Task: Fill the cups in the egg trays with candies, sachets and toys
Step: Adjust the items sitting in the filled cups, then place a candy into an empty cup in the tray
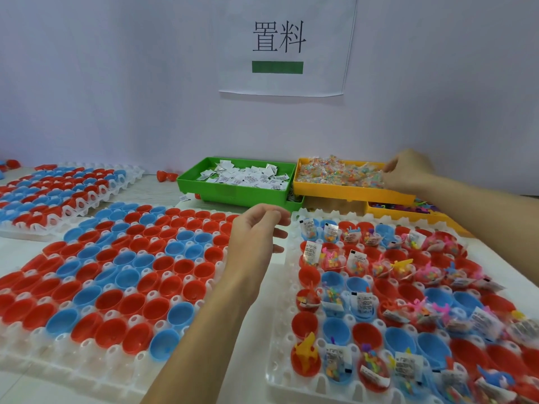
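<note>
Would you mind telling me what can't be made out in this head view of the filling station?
- Right hand: fingertips buried in the candy packets of the yellow tray; what they hold is hidden.
- Lower yellow tray: mostly covered by the tray above; contents barely seen.
- Sachets in the green tray: print too small.
- Right egg tray: cut off by the frame's edges.

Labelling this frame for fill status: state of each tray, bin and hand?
Right white plastic egg tray: cups partly filled.
Middle white egg tray: red and blue cups empty.
Far left egg tray: cups look empty.
Green plastic bin: holds white sachets.
Upper yellow plastic bin: full of candy packets.
Left hand: open, empty.
Right hand: reaching into candy; grip unclear.
</note>
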